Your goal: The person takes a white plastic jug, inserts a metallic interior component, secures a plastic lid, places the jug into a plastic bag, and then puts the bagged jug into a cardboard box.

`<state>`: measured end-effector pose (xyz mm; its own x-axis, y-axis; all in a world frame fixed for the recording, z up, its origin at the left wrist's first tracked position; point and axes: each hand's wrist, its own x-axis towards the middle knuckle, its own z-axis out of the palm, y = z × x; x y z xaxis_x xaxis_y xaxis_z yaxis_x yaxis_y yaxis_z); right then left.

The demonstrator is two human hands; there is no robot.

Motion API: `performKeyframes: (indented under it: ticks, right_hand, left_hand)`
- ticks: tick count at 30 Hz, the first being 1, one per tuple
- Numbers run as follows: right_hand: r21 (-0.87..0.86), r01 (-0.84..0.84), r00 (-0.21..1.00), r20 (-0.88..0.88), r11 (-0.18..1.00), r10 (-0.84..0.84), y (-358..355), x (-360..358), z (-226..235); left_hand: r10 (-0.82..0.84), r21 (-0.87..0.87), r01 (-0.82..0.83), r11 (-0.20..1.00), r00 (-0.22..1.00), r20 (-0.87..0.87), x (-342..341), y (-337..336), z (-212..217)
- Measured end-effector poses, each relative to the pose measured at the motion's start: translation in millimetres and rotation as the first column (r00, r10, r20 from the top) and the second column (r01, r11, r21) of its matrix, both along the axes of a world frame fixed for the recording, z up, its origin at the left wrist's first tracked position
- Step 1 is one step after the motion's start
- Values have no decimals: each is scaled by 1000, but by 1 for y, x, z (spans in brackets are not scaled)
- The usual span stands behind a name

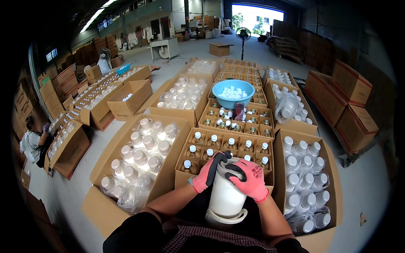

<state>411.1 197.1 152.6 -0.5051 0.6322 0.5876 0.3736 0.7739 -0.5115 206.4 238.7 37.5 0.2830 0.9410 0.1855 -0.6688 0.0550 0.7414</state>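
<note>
My left hand (209, 171) and my right hand (248, 178), both in pink gloves with black on the fingers, close round the upper end of a white cylindrical container (227, 198). It stands upright close to my body. A ring-like rim or handle (234, 219) shows at its lower end. What its top holds is hidden by my fingers. Just beyond my hands, a divided carton (184, 179) holds brown bottles with white caps (187, 164). Farther off, a light-blue basin (219, 99) full of loose white caps (233, 92) rests on the bottles. Beside it lies a phone-like dark object (238, 110).
Open cartons of plastic-wrapped white bottles stand at the left (140, 158) and right (306, 185). More cartons run toward a standing fan (243, 34). A cart of stacked boxes (353, 111) is at the far right. At the far left, another person (33, 143) works beside cartons.
</note>
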Motion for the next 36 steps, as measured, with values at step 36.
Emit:
performKeyframes:
  ticks: [36]
  right_hand:
    - [-344, 338, 941, 155, 876, -302, 129, -33, -128]
  left_hand:
    - [49, -311, -116, 943, 975, -215, 0, 44, -21]
